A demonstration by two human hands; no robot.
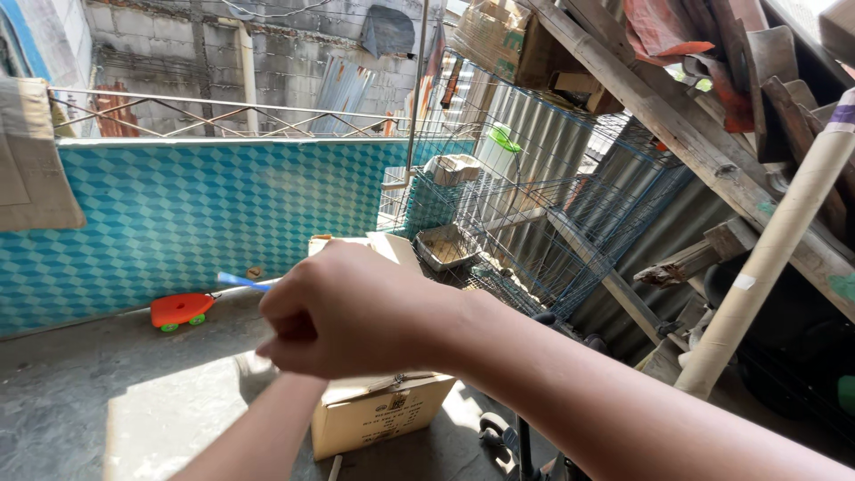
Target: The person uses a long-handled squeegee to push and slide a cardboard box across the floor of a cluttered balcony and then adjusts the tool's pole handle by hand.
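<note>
Outdoors, a grey concrete floor (116,392) spreads under a brown cardboard box (374,414), with a teal patterned wall panel (178,214) behind the box and a blue wire cage (534,223) to its right. Above the box, the right hand (343,312) is curled into a fist around a thin blue stick (240,282). Only the left forearm shows beside the box; that hand's grip cannot be told. An orange toy (181,309) lies left of the box.

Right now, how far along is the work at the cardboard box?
Done: nothing clearly; the box stands on the concrete floor with a flap raised. In hand: the right hand is fisted above it, a blue stick poking out beside it; the left hand is hidden. Left: can't tell; the box's inside is hidden.
</note>
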